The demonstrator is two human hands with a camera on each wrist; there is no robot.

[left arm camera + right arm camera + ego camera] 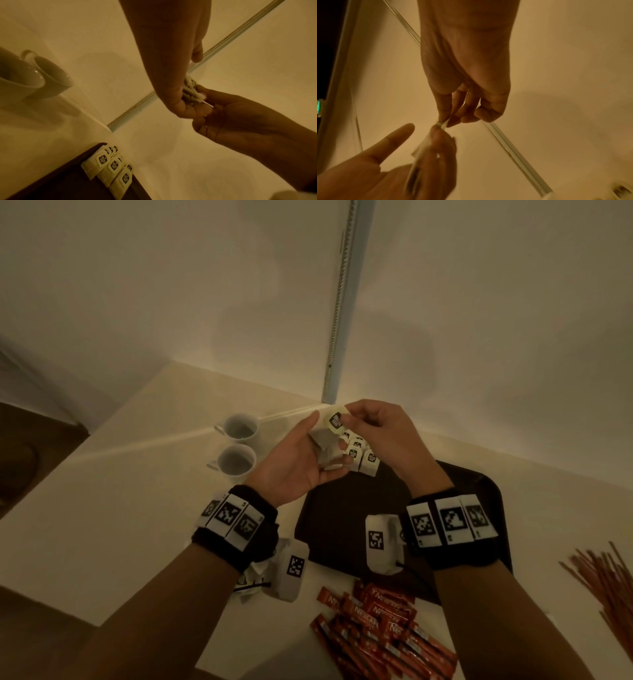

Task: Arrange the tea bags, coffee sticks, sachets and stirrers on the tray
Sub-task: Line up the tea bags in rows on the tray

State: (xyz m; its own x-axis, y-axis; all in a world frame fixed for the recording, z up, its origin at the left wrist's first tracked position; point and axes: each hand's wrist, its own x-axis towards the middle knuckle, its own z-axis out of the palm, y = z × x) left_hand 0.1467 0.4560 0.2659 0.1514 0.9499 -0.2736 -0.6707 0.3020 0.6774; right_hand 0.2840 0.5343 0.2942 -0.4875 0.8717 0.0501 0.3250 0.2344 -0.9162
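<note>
My left hand [325, 450] is palm up above the tray's far left corner and holds a small stack of white tea bags [322, 451]. My right hand [346, 419] pinches the top tea bag [335, 420] of that stack by its upper end. In the right wrist view, thumb and forefinger of the right hand [444, 122] clamp the tea bag's edge [442, 123]. Several tea bags [363, 457] lie overlapped in a row in the far left corner of the dark tray [359, 508]. Red coffee sticks [376, 628] lie heaped on the table in front of the tray. Brown stirrers [603, 580] lie at the right.
Two white cups [239, 428] [236, 462] stand left of the tray, close to my left hand. Crumpled white packets [251, 575] lie partly hidden under my left wrist. Walls meet in a corner just behind the tray, with a metal strip [337, 313] running up it.
</note>
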